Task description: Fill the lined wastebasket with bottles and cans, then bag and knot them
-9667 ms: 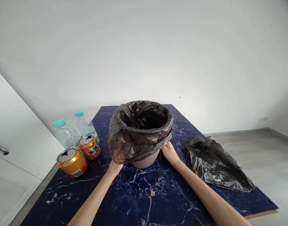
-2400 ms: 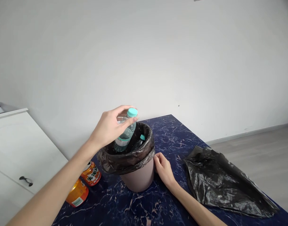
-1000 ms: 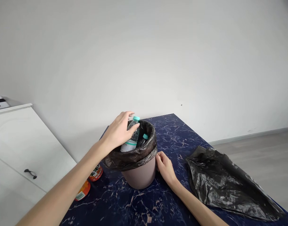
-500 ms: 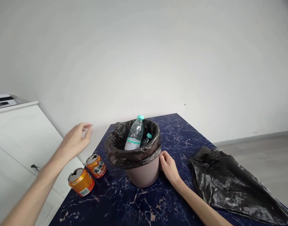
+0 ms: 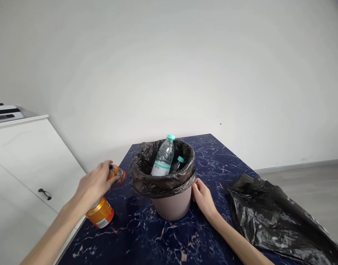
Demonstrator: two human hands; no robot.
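Note:
My left hand [image 5: 95,182] is closed round an orange drink can [image 5: 119,174], tilted and held above the table to the left of the bin. A second orange can [image 5: 101,213] stands upright below my left wrist, its top partly hidden by the arm. The pinkish-grey trash bin [image 5: 173,206] is lined with a black garbage bag [image 5: 160,186] folded over its rim. Inside lean a clear plastic bottle [image 5: 165,154] with a teal cap and a second teal-capped bottle [image 5: 177,164], mostly hidden. My right hand [image 5: 203,195] has its curled fingers at the bag's edge on the bin's right side.
On the right of the dark blue marbled table [image 5: 163,244] lies another black plastic bag [image 5: 274,217], overhanging the edge. A white cabinet [image 5: 25,158] stands at the left, with a white and black object [image 5: 5,113] on top. Behind is a pale wall [image 5: 185,73].
My left hand has come down and taken hold of the farther can, which is now lifted and tilted. My right hand stays at the bin. The view has shifted slightly.

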